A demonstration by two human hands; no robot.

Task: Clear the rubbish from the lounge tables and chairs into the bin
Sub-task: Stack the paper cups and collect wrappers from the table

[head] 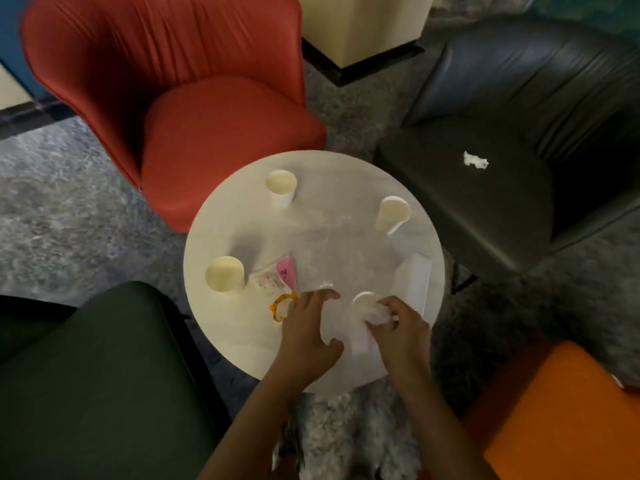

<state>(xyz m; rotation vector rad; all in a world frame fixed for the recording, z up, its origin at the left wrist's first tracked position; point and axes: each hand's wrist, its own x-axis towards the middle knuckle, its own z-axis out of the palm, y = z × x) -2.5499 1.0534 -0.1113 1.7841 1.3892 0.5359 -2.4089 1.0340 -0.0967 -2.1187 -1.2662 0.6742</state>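
A dark mark is seen on the pink packet (pixel 286 273), but it is too blurry to be read. Four paper cups are stood on the round, pale table (pixel 332 188): a far cup (pixel 281 188), a right cup (pixel 393 213), a left cup (pixel 224 273) and a near cup (pixel 363 301). A crumpled white wad (pixel 375 312) is pinched by the right hand (pixel 401 330) at the near cup. The left hand (pixel 308 330) is curled over the table's near side; whether anything is held cannot be told. A scrunched tissue (pixel 475 160) is left on the black chair (pixel 467 209) beside the table.
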